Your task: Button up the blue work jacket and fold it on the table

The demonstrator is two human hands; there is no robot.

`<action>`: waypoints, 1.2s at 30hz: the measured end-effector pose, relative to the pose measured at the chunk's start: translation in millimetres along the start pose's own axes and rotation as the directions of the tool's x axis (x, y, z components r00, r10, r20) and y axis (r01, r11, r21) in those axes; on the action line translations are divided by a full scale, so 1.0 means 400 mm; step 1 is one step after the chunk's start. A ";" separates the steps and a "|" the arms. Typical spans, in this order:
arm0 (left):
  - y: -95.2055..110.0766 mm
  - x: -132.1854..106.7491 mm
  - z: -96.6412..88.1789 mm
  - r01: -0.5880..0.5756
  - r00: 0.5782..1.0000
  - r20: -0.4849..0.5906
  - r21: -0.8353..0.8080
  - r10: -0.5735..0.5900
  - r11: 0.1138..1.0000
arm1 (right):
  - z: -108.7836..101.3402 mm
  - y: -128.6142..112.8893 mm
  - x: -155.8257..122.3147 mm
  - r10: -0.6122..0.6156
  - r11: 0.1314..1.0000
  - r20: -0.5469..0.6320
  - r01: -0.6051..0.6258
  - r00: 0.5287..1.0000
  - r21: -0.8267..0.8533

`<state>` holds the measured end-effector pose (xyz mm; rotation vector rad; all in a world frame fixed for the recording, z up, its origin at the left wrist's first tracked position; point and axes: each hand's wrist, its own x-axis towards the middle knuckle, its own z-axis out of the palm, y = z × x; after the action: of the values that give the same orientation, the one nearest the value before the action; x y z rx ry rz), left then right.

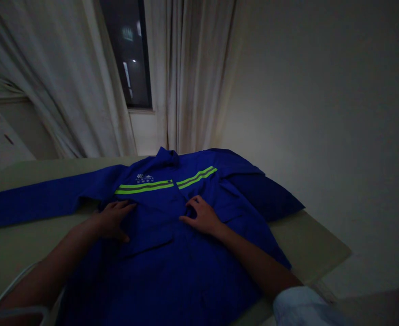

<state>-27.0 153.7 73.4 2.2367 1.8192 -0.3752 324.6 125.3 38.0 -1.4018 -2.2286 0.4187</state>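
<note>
A blue work jacket (158, 262) with two yellow-green reflective stripes (145, 186) across the chest lies spread face up on a pale table (308, 244). Its left sleeve (32, 199) stretches out across the table to the left. My left hand (112, 219) rests flat on the jacket's chest, fingers stretched out. My right hand (201, 215) lies on the front near the middle seam, fingers curled down onto the cloth; whether they pinch it is unclear in the dim light.
White curtains (192, 77) hang behind the table on both sides of a dark window (131, 50). A plain wall stands at the right. The table's right corner (345, 251) is close to the jacket's right sleeve (270, 194).
</note>
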 end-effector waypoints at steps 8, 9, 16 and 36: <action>0.316 0.041 -0.048 -0.321 0.895 -0.379 -0.177 0.236 0.931 | -0.007 -0.032 -0.045 -0.026 0.981 0.027 0.030 0.999 -0.190; 0.355 0.061 -0.029 -0.341 0.886 -0.401 -0.216 0.235 0.915 | -0.011 -0.027 -0.045 -0.050 0.981 0.055 0.059 0.997 -0.186; 0.400 0.111 0.105 -0.466 0.835 -0.497 -0.412 0.236 0.783 | -0.017 0.025 -0.033 -0.031 0.999 0.034 0.032 0.999 -0.011; 0.386 0.108 0.128 -0.549 0.809 -0.574 -0.664 0.124 0.507 | 0.003 0.011 -0.021 -0.246 0.946 -0.064 0.226 0.967 -0.232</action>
<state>130.2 145.2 13.6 1.9425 1.1827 0.9889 330.3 119.5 33.1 -1.2095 -2.3872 0.0207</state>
